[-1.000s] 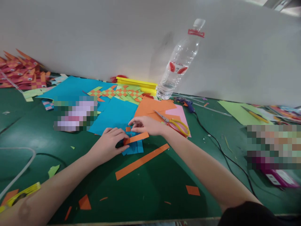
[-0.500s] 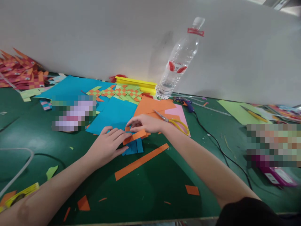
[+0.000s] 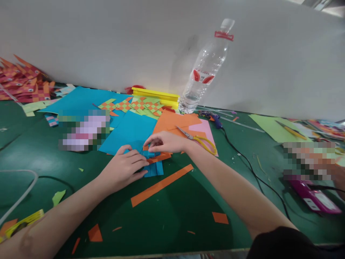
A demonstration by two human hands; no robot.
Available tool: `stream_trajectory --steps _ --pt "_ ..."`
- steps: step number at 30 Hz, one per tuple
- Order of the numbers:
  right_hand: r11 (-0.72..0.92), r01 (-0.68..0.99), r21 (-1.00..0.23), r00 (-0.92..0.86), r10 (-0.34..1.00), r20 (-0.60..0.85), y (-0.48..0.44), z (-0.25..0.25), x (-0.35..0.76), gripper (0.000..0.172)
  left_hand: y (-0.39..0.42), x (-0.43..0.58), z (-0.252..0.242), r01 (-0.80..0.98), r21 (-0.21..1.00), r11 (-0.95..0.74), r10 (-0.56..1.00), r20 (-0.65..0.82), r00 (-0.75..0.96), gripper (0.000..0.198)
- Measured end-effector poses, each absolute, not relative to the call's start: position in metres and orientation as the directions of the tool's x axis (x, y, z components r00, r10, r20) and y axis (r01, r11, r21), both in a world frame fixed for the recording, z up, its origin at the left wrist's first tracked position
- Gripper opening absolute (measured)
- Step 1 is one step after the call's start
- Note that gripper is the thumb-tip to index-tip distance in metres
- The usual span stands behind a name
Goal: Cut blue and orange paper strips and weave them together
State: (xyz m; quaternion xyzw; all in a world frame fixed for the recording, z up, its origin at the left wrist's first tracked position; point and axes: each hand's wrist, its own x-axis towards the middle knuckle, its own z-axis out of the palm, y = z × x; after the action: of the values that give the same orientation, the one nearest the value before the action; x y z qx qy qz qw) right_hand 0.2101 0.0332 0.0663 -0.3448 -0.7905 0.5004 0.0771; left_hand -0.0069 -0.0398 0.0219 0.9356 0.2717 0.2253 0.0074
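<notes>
A small weave of blue paper strips [image 3: 155, 169] lies on the table between my hands. An orange paper strip [image 3: 161, 157] crosses it, and my left hand [image 3: 124, 166] has its fingertips closed on the left end of that strip, with the thumb beside the blue paper. At the weave's upper edge, my right hand [image 3: 168, 141] has bent fingers pinching the blue strips; the exact grip is partly hidden. Nearer the table's front lies a longer orange strip [image 3: 162, 185]. Yellow-handled scissors [image 3: 198, 138] rest on paper beyond my right wrist.
Blue sheets [image 3: 129, 131] and orange paper [image 3: 175, 122] lie behind my hands, near woven paper fish [image 3: 140, 106]. A tilted plastic bottle [image 3: 202, 72] leans on the wall. Right are a glue gun [image 3: 215, 120], its black cord and a magenta device [image 3: 314, 198]. Orange scraps [image 3: 220, 217] lie in front.
The orange strip has shifted down and right to lie flatter across the weave, exposing blue paper above it. My left fingers moved slightly right. Part of another person's hand appears at far right.
</notes>
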Motion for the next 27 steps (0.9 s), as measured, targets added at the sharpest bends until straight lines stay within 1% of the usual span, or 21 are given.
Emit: stream_trajectory --steps 4,5,7,9,10,12,13,15,19,23,27 --pt "0.244 0.458 -0.855 -0.769 0.591 -0.243 0.028 0.074 0.211 0.030 -0.040 -0.007 0.023 0.511 0.196 -0.837 0.544 0.396 0.740 0.011" --pt "0.251 0.450 -0.857 -0.769 0.597 -0.229 0.026 0.075 0.212 0.029 -0.039 -0.007 0.022 0.522 0.214 -0.826 0.562 0.386 0.732 0.011" --pt "0.309 0.456 -0.835 -0.731 0.666 -0.152 0.022 0.077 0.216 0.026 -0.037 -0.008 0.021 0.558 0.248 -0.792 0.609 0.369 0.702 0.012" --pt "0.428 0.507 -0.748 -0.662 0.749 -0.020 0.016 0.076 0.221 0.024 -0.034 -0.010 0.020 0.606 0.275 -0.747 0.665 0.352 0.659 0.016" --pt "0.496 0.547 -0.674 -0.640 0.767 0.046 0.012 0.075 0.224 0.024 -0.032 -0.012 0.020 0.626 0.286 -0.725 0.688 0.339 0.642 0.021" --pt "0.619 0.605 -0.501 -0.639 0.753 0.159 0.003 0.069 0.231 0.029 -0.028 -0.015 0.018 0.650 0.299 -0.699 0.715 0.300 0.631 0.040" --pt "0.654 0.627 -0.423 -0.646 0.740 0.187 -0.003 0.066 0.234 0.031 -0.026 -0.017 0.018 0.654 0.299 -0.695 0.719 0.278 0.637 0.049" --pt "0.678 0.662 -0.320 -0.656 0.730 0.191 -0.014 0.058 0.241 0.036 -0.022 -0.019 0.016 0.651 0.288 -0.702 0.711 0.246 0.658 0.059" --pt "0.698 0.684 -0.212 -0.661 0.716 0.227 -0.032 0.041 0.254 0.040 -0.018 -0.021 0.012 0.656 0.259 -0.709 0.703 0.193 0.684 0.063" --pt "0.739 0.660 -0.137 -0.684 0.666 0.297 -0.038 0.029 0.263 0.032 -0.016 -0.021 0.011 0.658 0.266 -0.704 0.707 0.179 0.684 0.061" --pt "0.766 0.641 -0.048 -0.716 0.619 0.322 -0.038 0.023 0.264 0.029 -0.016 -0.021 0.009 0.657 0.273 -0.703 0.708 0.178 0.683 0.060"
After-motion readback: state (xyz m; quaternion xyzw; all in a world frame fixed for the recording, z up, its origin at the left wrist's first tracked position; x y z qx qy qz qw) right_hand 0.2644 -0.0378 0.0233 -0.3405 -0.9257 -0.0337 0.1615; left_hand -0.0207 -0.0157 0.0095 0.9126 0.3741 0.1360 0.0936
